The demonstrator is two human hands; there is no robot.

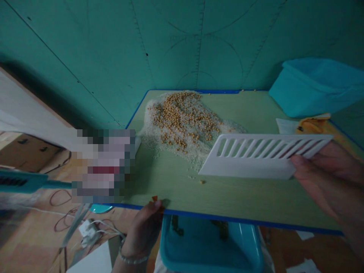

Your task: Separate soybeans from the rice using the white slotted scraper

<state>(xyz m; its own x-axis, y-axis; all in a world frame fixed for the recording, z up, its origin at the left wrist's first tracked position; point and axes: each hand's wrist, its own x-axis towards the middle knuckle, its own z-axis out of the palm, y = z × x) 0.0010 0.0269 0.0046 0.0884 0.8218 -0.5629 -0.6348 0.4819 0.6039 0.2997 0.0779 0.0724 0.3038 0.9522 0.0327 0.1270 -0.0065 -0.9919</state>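
My right hand (321, 170) grips the right end of a white plastic scraper (244, 167) with a row of slanted slots. The scraper hangs over the table, its left end at the near right side of a spread pile of white rice-like grains (149, 125) and yellow soybeans (176, 108). One loose soybean (202, 182) lies near the scraper's lower edge. My left hand (143, 227) is closed at the table's near edge, thumb on top and the other fingers hidden below. A small orange piece (154, 198) shows beside that thumb.
A blue fabric bin (315, 91) stands at the back right, with an orange cloth (313, 123) before it. A blue basin (210, 246) sits below the blue-edged table (256, 197). Cables and a power strip (89, 229) lie at lower left. A pixelated object (105, 167) overlaps the table's left edge.
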